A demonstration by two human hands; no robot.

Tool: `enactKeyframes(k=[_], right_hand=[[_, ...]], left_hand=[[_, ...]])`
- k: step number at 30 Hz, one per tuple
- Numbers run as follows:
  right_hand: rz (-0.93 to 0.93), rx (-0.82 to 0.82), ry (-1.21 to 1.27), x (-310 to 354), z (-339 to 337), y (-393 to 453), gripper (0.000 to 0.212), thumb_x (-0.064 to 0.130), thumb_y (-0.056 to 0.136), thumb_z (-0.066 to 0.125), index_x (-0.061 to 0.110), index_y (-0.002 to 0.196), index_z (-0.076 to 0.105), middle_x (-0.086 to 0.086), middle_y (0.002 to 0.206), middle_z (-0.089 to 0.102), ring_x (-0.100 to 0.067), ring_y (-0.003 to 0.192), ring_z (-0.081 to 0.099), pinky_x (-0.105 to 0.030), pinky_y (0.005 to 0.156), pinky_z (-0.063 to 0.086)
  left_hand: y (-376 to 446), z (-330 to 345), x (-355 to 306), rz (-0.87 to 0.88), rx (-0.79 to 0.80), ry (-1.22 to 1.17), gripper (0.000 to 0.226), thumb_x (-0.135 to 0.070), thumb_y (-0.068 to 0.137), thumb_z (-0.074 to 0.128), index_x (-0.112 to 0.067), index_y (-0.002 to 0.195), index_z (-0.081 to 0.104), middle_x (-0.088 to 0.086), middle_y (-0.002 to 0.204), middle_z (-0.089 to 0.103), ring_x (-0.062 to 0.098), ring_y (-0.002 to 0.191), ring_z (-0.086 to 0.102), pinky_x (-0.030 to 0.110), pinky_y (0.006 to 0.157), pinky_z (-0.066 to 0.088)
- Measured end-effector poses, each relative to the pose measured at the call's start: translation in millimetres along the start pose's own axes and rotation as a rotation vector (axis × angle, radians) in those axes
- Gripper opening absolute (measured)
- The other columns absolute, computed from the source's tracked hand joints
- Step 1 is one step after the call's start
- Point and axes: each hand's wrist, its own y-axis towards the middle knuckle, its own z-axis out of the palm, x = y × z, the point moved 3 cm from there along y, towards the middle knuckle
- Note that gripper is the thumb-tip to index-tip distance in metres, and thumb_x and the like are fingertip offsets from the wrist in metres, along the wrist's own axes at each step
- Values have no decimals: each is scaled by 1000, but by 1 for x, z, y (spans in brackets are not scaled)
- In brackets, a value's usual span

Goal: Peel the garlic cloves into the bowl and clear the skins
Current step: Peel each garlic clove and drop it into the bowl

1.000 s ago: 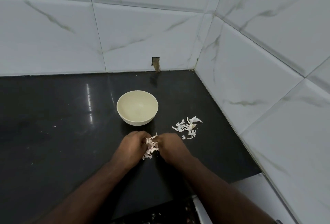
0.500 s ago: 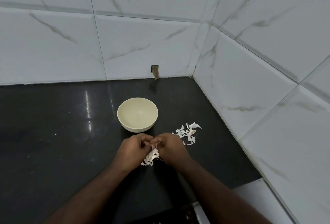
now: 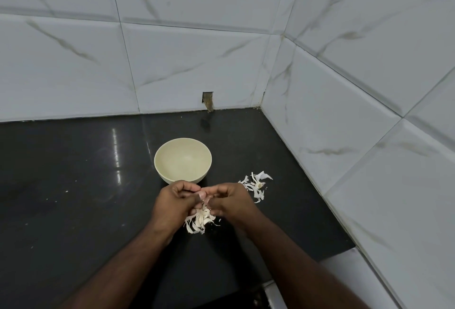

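Bowl (image 3: 182,160) sits on the counter (image 3: 73,185), mid-depth, well short of the far wall. Just near of it, left hand (image 3: 172,202) and right hand (image 3: 231,201) meet over a garlic bunch (image 3: 200,220) resting on the counter. Loose skins (image 3: 256,184) lie right of the bowl, just beside the right hand.

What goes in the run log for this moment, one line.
hands: peeling garlic | bowl: empty | skins: on counter
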Motion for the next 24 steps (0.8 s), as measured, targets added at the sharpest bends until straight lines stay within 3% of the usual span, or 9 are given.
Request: enactKeyframes(k=[5, 8, 12, 15, 19, 21, 24], right_hand=[[-37, -69, 3, 1, -2, 1, 5, 4, 88, 72, 7, 90, 75, -6, 69, 68, -16, 66, 61, -28, 62, 52], [-58, -111, -23, 2, -4, 3, 8, 3, 86, 71, 10, 84, 74, -9, 70, 67, -24, 67, 58, -31, 61, 51], [-54, -124, -29, 3, -5, 4, 12, 2, 86, 70, 12, 80, 73, -8, 71, 66, -24, 68, 58, -33, 64, 50], [-50, -77, 58, 5, -6, 3, 12, 1, 88, 69, 11, 84, 73, -7, 75, 68, -21, 70, 61, -31, 66, 54], [-17, 36, 197, 7, -4, -4, 13, 0, 93, 66, 2, 104, 72, -11, 86, 72, -14, 73, 68, -24, 69, 57], [-8, 42, 237, 9, -4, -6, 14, 0, 91, 67, -2, 104, 71, -17, 89, 72, -17, 77, 70, -25, 71, 58], [13, -22, 301, 12, -8, -6, 12, -1, 85, 73, 0, 96, 70, -23, 91, 72, -23, 79, 71, -28, 70, 59]], left_hand=[[-3, 5, 1, -77, 32, -106, 10, -12, 92, 71, -2, 92, 69, 13, 73, 72, 12, 61, 67, 19, 54, 51], [-6, 7, 1, -130, 107, -168, 5, -7, 91, 70, -3, 94, 69, 13, 79, 72, 14, 69, 70, 19, 58, 55], [-6, 8, 0, -188, 126, -285, 16, 1, 85, 72, 2, 101, 68, 16, 88, 74, 20, 78, 72, 24, 70, 59], [-7, 9, -4, -212, 131, -322, 12, 1, 86, 71, 0, 98, 69, 15, 85, 74, 20, 78, 73, 23, 67, 61], [-8, 5, -10, -271, 165, -402, 16, 2, 86, 71, -5, 99, 64, 14, 80, 71, 19, 69, 71, 23, 58, 58], [-7, 1, -10, -265, 153, -386, 19, 2, 87, 70, -7, 101, 61, 14, 81, 71, 19, 69, 70, 24, 58, 58], [-5, -3, -11, -186, 121, -255, 6, -4, 92, 68, -7, 96, 66, 9, 80, 71, 14, 70, 67, 21, 62, 55]])
